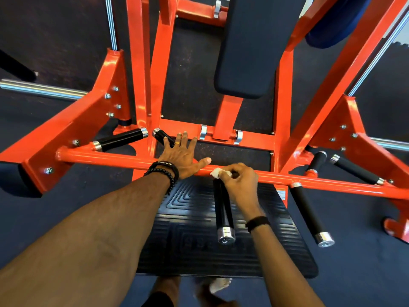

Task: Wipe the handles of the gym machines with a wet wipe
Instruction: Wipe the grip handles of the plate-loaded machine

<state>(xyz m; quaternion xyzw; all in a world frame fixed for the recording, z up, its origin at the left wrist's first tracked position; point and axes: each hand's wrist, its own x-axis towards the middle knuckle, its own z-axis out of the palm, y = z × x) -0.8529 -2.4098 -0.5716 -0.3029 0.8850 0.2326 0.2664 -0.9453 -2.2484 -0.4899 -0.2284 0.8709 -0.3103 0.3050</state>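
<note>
An orange gym machine carries several black handles with chrome end caps. My right hand pinches a white wet wipe against the top of the near centre handle, where it joins the orange crossbar. My left hand lies flat on that crossbar with fingers spread, holding nothing. Its fingertips reach a short handle behind the bar. Other handles sit at the left, at the near right and at the far right.
A black ribbed footplate lies under the handles. A black padded seat rises ahead on the orange frame. Chrome bars stick out at the left and right. A blue weight plate hangs top right. My feet show at the bottom edge.
</note>
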